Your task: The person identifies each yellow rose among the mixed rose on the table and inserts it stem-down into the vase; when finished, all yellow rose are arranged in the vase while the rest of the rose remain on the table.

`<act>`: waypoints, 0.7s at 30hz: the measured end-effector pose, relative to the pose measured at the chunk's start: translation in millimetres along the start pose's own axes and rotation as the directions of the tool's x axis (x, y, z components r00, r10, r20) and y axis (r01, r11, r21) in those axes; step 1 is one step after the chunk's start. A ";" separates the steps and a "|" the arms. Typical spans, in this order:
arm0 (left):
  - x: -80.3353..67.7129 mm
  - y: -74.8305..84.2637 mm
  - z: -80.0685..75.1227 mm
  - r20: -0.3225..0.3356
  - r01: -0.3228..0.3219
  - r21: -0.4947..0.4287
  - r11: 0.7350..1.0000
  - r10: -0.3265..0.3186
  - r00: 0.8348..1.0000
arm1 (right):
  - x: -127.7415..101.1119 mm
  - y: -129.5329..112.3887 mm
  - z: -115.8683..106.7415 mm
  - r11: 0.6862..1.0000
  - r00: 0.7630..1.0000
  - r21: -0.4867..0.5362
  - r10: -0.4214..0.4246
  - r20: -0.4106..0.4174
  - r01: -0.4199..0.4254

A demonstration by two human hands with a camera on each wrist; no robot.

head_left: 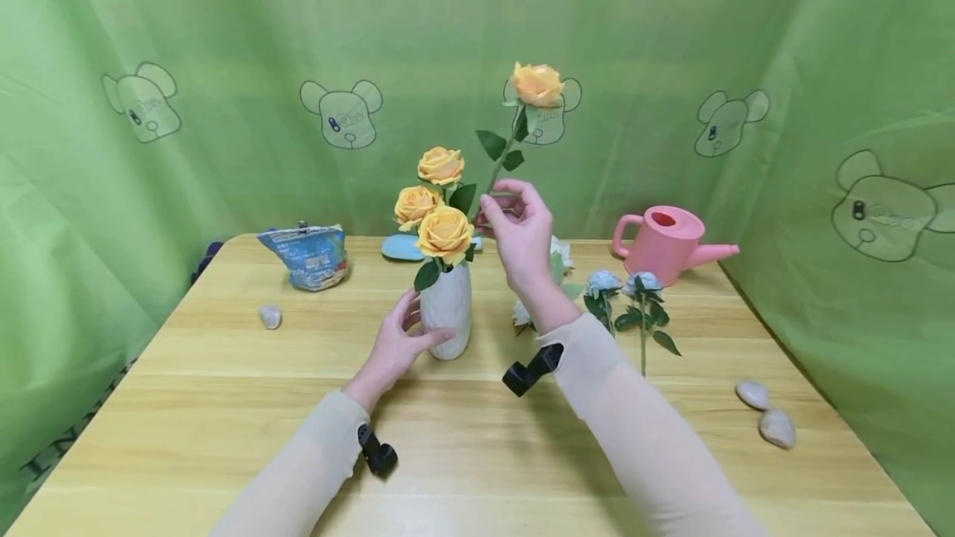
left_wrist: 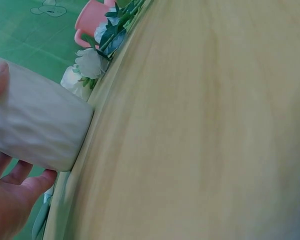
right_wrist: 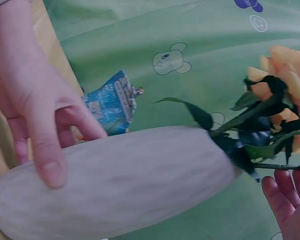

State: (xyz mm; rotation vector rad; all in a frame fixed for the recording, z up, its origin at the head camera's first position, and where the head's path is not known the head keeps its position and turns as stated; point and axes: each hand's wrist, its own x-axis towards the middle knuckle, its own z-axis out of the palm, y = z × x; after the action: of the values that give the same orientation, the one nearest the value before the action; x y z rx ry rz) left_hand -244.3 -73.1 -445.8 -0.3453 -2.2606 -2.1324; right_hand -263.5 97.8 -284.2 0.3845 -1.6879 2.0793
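Observation:
A white textured vase stands upright on the wooden table with several yellow-orange roses in it. My left hand holds the vase low on its left side, thumb across the front; the left wrist view shows fingers on both sides of the vase. My right hand pinches the stem of another orange rose, raised to the right of the bunch. In the right wrist view, the stem between the right fingers runs toward the vase's mouth; its lower end is hidden among leaves.
Blue roses and white flowers, partly hidden by my right arm, lie to the right. A pink watering can stands behind them. Stones lie at the right, another stone at the left near a clipped blue bag. Green curtain surrounds the table.

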 end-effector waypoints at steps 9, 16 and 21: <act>1.4 -1.7 1.6 0.000 -0.009 0.000 1.000 0.009 1.000 | -13.4 15.4 -12.4 0.997 0.997 -0.076 0.026 0.079 -0.020; 2.1 -1.3 -1.2 -0.005 -0.009 0.019 1.000 0.009 1.000 | -25.7 38.4 -38.3 0.980 0.987 -0.193 0.072 0.141 -0.044; 1.7 -1.0 -3.1 -0.004 0.006 0.019 1.000 -0.006 1.000 | -32.6 50.8 -57.3 0.980 0.981 -0.187 0.106 0.164 -0.074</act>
State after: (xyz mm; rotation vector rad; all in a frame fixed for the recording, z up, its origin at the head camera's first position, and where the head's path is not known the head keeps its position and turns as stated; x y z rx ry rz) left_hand -246.5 -75.9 -446.3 -0.3339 -2.2808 -2.1110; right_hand -257.1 140.2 -355.5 0.4496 -2.0130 1.9829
